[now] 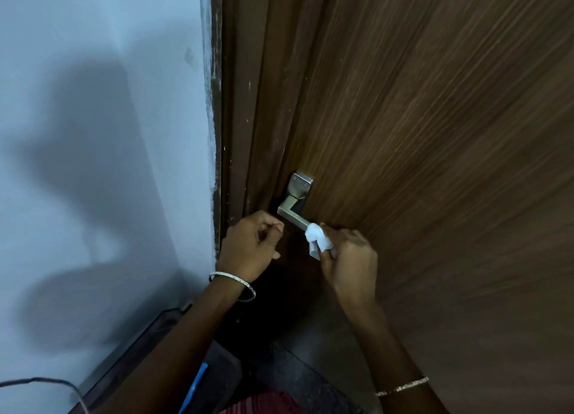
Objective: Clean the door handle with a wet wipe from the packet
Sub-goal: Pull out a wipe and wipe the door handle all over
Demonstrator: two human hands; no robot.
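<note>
The right hand (348, 258) holds a white wet wipe (317, 239) in its fingers, pressed on the end of the metal door handle (293, 216). The left hand (251, 245) is curled loosely beside the handle, holding nothing.

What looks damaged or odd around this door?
The door frame edge beside the wall is scuffed, with whitish paint smears and chipped patches along it. The handle itself looks intact, with the wipe in the right hand on its end.
</note>
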